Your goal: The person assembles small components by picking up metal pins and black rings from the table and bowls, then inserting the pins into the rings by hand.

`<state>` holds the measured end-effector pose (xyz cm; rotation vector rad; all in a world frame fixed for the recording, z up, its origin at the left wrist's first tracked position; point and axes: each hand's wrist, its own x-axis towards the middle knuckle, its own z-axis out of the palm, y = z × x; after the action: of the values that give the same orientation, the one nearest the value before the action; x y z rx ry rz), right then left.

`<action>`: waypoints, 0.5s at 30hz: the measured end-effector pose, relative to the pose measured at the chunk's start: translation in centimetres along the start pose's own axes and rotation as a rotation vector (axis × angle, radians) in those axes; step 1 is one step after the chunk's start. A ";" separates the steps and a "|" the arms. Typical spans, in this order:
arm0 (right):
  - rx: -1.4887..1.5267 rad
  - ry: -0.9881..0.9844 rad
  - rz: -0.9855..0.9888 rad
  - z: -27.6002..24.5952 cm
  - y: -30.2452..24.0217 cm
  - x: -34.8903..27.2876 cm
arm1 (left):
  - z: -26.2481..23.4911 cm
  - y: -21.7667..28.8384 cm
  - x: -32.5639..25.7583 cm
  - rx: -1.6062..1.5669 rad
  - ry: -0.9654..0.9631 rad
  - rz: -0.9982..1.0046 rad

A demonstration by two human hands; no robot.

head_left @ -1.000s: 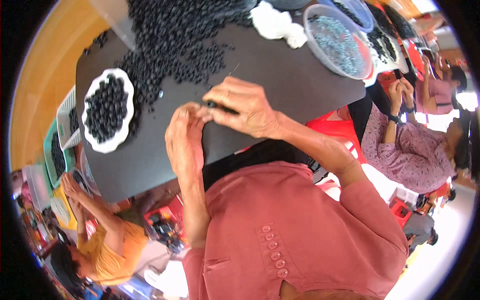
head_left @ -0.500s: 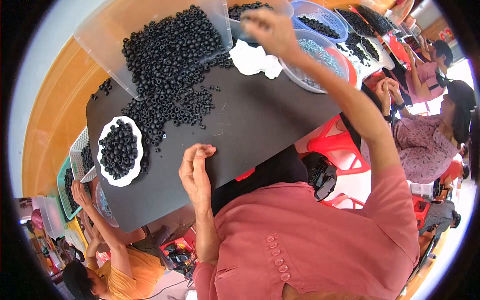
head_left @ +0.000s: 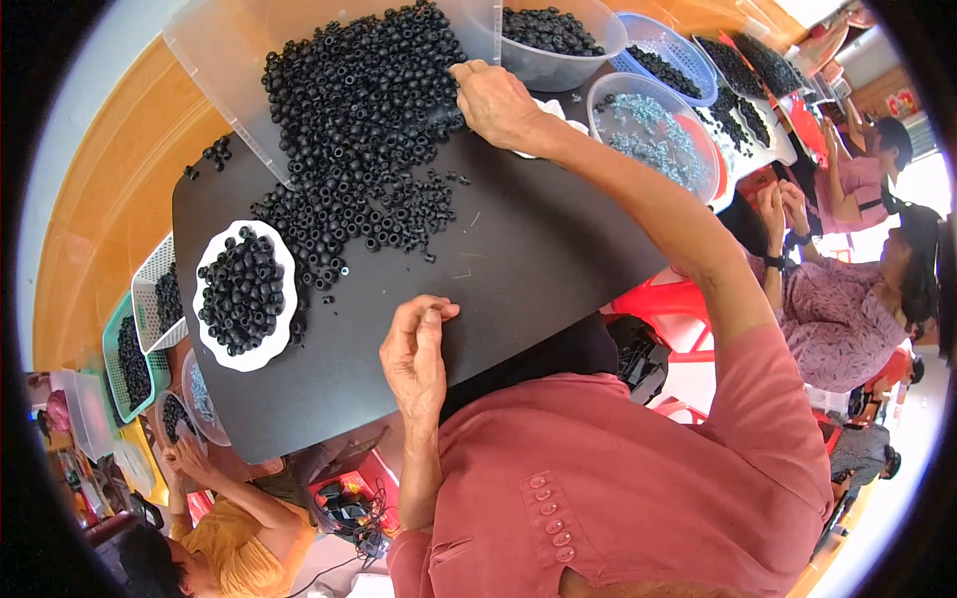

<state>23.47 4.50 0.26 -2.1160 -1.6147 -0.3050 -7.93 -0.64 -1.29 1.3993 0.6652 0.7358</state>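
Note:
A large heap of small black rings (head_left: 354,120) spills from a clear plastic tub (head_left: 214,60) onto a black tabletop (head_left: 538,249). My right hand (head_left: 495,100) reaches far forward and rests at the right edge of that heap, fingers curled down among the rings; whether it holds any I cannot tell. My left hand (head_left: 416,354) lies near the table's front edge with thumb and fingertips pinched together, and what sits between them is too small to see. A white scalloped plate (head_left: 279,299) heaped with black rings stands to the left.
Clear bowls hold black rings (head_left: 553,35) and small blue-grey parts (head_left: 653,135) at the back right, with a blue basket (head_left: 673,50) behind. Other people work at the right (head_left: 847,299) and at the lower left (head_left: 214,518). Baskets of rings (head_left: 150,309) stand left of the table.
My right hand has left the spot beside my left hand and stretched forward to the edge of the ring heap. My left hand stayed near the front edge.

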 end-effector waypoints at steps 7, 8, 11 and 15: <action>0.015 -0.015 0.045 2.0 -1.7 2.5 | -0.1 0.5 -0.1 -0.023 0.000 -0.006; 0.015 -0.023 0.042 2.4 -1.8 2.6 | -0.1 0.7 -0.1 -0.011 -0.006 -0.018; 0.077 -0.022 0.055 2.8 -2.5 3.1 | -0.3 0.5 -0.1 0.003 -0.013 -0.023; 0.143 -0.049 -0.070 3.3 -3.3 2.5 | -0.3 0.5 -0.1 -0.018 -0.009 -0.031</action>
<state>20.71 8.96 -0.80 -1.9781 -1.6883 -0.1561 -8.25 -0.48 -0.78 1.3726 0.6701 0.7093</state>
